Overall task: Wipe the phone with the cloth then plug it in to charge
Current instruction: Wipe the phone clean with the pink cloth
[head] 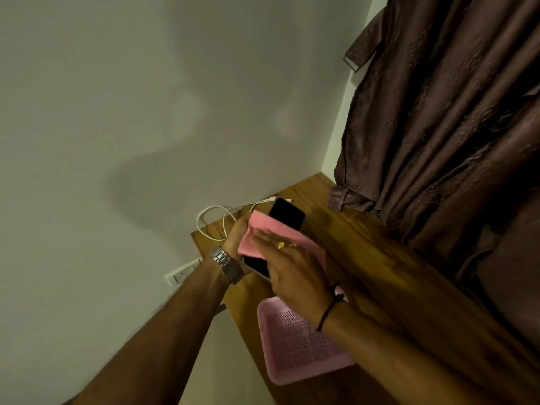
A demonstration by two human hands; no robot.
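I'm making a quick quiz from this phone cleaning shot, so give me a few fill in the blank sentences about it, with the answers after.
1. The cloth pressed over the phone is ____ in colour.
2. The metal watch sits on the ____ wrist.
3. The white cable lies on the ____ table.
4. The perforated pink tray holds ____ items.

Answers: pink; left; wooden; no

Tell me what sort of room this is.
Probably a room in a home, perhaps a bedroom. A brown curtain hangs beside a wooden table pushed against a plain wall with a socket, and a white charging cable lies ready.
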